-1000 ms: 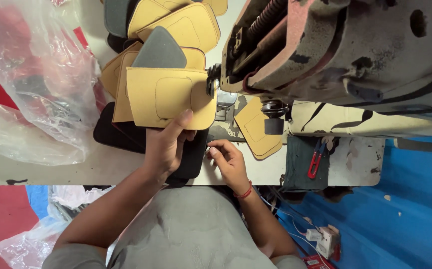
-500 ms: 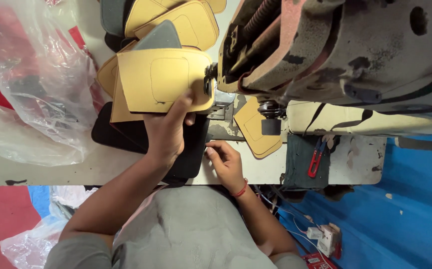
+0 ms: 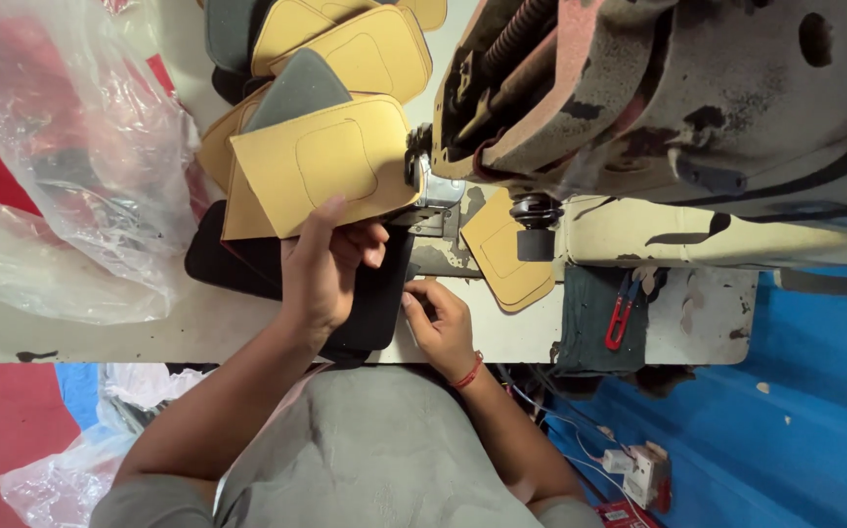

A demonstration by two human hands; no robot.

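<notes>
Tan leather panel [image 3: 330, 166], a flat rounded-corner piece with a stitched pocket outline, is being held up just above the tabletop [image 3: 101, 328], its long axis running roughly left to right across the head view and tilting slightly upward toward the sewing machine [image 3: 677, 108]. Its right edge is reaching the machine's needle area, while its left edge is overlapping a stack of similar tan pieces [image 3: 345, 39] and a grey piece [image 3: 296, 88] lying behind it.

The left hand [image 3: 325, 269] is gripping the panel's lower edge, thumb on top and fingers curled beneath, forearm stretching up from the lower left. The right hand [image 3: 440, 323] is resting lower on the tabletop, fingers curled and pinching at the edge of a black piece [image 3: 247, 264]; whether it is actually grasping something small, I cannot tell. A red thread is circling its wrist.

Room is being crowded on the left by a crumpled clear plastic bag [image 3: 62, 166] and on the right by the machine body. Another tan piece [image 3: 506, 254] is lying under the machine arm, and red-handled snips [image 3: 622, 313] are sitting on a dark cloth beyond it.
</notes>
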